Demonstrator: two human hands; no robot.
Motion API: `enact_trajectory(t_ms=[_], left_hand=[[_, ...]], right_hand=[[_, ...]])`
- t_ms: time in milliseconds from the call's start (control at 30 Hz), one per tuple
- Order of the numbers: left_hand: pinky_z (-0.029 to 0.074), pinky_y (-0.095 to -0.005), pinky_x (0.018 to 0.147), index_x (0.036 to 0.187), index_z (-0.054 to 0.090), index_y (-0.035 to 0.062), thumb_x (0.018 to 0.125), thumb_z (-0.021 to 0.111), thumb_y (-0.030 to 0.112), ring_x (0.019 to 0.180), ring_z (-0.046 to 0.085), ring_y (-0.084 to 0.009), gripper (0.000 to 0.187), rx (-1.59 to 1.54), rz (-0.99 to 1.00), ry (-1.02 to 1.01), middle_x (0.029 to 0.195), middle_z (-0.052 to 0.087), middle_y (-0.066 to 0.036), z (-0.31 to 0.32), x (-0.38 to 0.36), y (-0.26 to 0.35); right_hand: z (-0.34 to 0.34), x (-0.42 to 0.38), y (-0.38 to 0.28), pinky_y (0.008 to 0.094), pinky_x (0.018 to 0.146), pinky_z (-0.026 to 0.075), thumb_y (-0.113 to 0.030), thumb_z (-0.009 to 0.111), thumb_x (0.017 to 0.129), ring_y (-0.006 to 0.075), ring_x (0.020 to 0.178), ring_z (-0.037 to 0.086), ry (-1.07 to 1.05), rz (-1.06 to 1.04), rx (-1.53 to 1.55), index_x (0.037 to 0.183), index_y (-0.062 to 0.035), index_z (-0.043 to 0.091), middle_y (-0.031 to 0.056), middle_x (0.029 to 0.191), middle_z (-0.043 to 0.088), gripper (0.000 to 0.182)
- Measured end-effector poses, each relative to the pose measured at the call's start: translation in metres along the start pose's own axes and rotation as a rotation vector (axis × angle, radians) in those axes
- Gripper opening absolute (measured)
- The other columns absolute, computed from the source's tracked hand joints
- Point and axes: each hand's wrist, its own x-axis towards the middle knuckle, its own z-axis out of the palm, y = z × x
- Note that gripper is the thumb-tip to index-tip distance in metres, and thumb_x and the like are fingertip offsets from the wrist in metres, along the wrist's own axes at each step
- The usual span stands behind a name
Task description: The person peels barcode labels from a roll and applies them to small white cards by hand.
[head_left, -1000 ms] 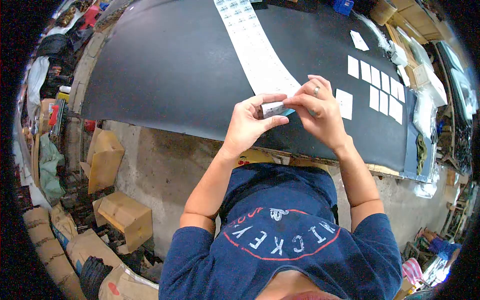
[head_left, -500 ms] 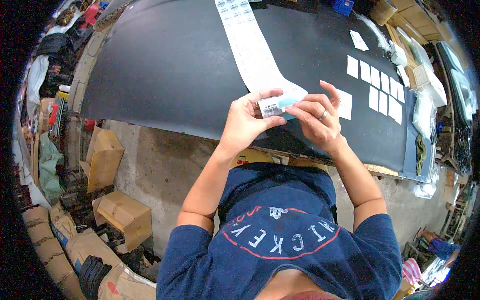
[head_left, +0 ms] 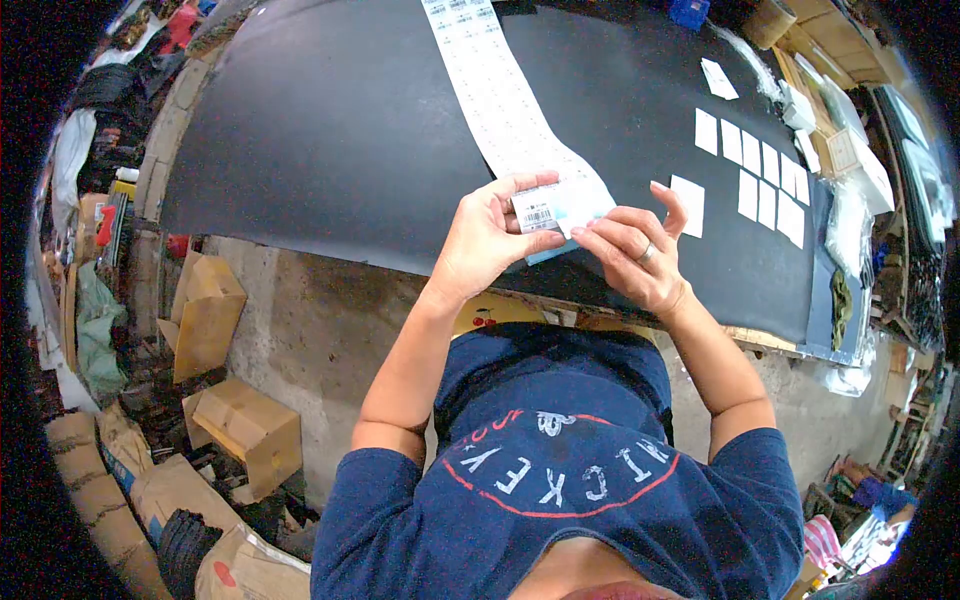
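Observation:
A long white strip of printed barcode labels runs down the dark table and ends at my hands. My left hand pinches the near end of the strip between thumb and fingers, beside a label with a barcode. A bit of light blue backing shows below that end. My right hand, with a ring on one finger, is closed at thumb and index finger on the right edge of the end label. Its little finger sticks up. Exactly how the label meets the backing is hidden by my fingertips.
White cards lie in two rows on the right of the black tabletop, with a larger card nearer my right hand. A blue container stands at the far edge. Open cardboard boxes sit on the floor at left.
My right fingers have shifted slightly, and the label's end lies flatter between my hands. Less blue shows above it and more below. The strip has moved slightly left.

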Motion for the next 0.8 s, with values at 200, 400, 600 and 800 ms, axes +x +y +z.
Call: enact_trajectory(t_ms=[200,400,600,800], left_hand=[[0.053,-0.0278,0.085,0.126,0.051,-0.006,0.071,0.074,-0.009,0.098,0.062,-0.0167,0.06,0.069,0.013,0.03,0.113,0.062,-0.014,-0.006,0.001,-0.007],[0.048,-0.0312,0.093,0.127,0.05,-0.0048,0.068,0.073,-0.009,0.108,0.059,-0.0202,0.063,0.168,-0.03,0.032,0.121,0.058,-0.014,-0.015,0.0,-0.019],[0.048,-0.0299,0.092,0.123,0.054,-0.005,0.067,0.074,-0.01,0.106,0.059,-0.0179,0.06,0.126,-0.049,0.104,0.118,0.06,-0.012,-0.03,-0.008,-0.028],[0.047,-0.0299,0.093,0.124,0.053,-0.0063,0.067,0.075,-0.009,0.106,0.059,-0.0189,0.062,0.123,-0.078,0.082,0.117,0.06,-0.014,-0.031,-0.006,-0.025]], right_hand=[[-0.007,-0.004,-0.003,0.0511,0.103,0.031,-0.004,0.067,0.066,0.0151,0.082,0.061,0.01,0.031,0.041,0.094,-0.0118,0.071,-0.0021,0.087,0.062,0.029],[-0.071,-0.005,0.07,0.0356,0.088,0.044,0.001,0.069,0.07,0.0184,0.079,0.06,-0.25,0.519,0.385,0.085,-0.0085,0.071,0.0032,0.079,0.064,0.018],[-0.15,-0.049,0.191,0.028,0.074,0.047,-0.004,0.071,0.075,0.0128,0.077,0.061,-0.514,0.898,0.343,0.088,-0.0008,0.072,0.0063,0.077,0.068,0.013],[-0.136,-0.089,0.229,0.0234,0.068,0.051,-0.01,0.077,0.072,0.0101,0.072,0.065,-0.589,1.13,0.575,0.085,0.0015,0.072,0.0076,0.079,0.071,0.018]])
